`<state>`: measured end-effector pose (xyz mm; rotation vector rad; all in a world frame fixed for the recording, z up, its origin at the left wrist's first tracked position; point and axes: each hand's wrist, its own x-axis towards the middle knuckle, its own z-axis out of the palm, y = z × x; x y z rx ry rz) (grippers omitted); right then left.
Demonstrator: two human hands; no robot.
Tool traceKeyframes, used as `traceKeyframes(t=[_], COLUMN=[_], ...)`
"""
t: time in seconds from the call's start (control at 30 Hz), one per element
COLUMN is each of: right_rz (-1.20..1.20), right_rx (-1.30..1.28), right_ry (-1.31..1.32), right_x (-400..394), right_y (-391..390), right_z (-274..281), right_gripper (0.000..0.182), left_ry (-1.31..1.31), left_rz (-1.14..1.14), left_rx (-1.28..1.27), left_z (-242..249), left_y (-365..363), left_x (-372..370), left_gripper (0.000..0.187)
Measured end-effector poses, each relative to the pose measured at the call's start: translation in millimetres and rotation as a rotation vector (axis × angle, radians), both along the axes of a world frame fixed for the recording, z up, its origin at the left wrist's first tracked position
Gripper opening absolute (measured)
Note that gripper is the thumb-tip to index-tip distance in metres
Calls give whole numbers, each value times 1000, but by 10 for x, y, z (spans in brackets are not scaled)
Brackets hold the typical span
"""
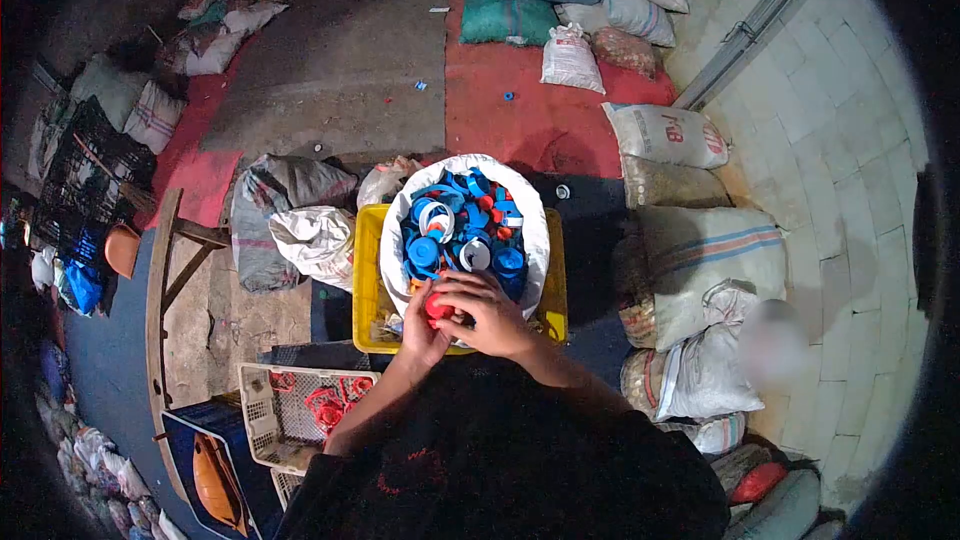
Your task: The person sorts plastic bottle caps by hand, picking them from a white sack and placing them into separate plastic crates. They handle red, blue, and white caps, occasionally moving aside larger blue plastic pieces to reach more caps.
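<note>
1. Holding red round piece (438, 308) between both hands, over near rim of white sack (537, 240), around middle of near edge of yellow tub (369, 252).
2. Cupping piece from left side with left hand (424, 332), fingers directed away from body, closed in narrowly.
3. Reaching across from right with right hand (487, 314), back of hand uppermost, fingers curled leftward over and around piece; undersides hidden.
4. Extending both forearms forward, converging at tub's near edge.
5. Noting mostly blue plastic caps (455, 200) heaped inside sack rim, just beyond hands.
6. Noting pale basket (257, 420) with red scraps (325, 410), beside left forearm, off tub's near left corner.
</note>
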<state>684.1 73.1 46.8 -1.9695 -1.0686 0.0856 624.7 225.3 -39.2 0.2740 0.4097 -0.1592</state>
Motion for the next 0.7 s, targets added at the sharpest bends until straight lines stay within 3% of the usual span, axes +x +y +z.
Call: traceKeyframes(t=[0.17, 0.2, 0.27, 0.37, 0.47, 0.6, 0.7], right_rz=[-168, -292, -438, -282, -178, -288, -438], right_rx=[232, 181, -71, -466, -624, -588, -291], right_ry=[300, 315, 7, -205, -87, 153, -93], right_x=[282, 411, 679, 705, 745, 1222, 1553], right_y=[-165, -243, -388, -526, -493, -313, -196], right_z=[-140, -211, -416, -798, -577, -585, -760], right_gripper=[41, 40, 41, 45, 49, 43, 30], left_ry=[-13, -46, -61, -60, -63, -42, -5], left_rz=[-27, -18, -1, 6, 26, 61, 67], left_rx=[-25, -41, -64, -51, -33, -31, -25], left_z=[63, 68, 56, 55, 22, 55, 15], left_y=[89, 91, 104, 118, 150, 182, 191], left_x=[-57, -66, -93, -113, -116, -124, -137], left_gripper=[38, 37, 39, 40, 41, 38, 38])
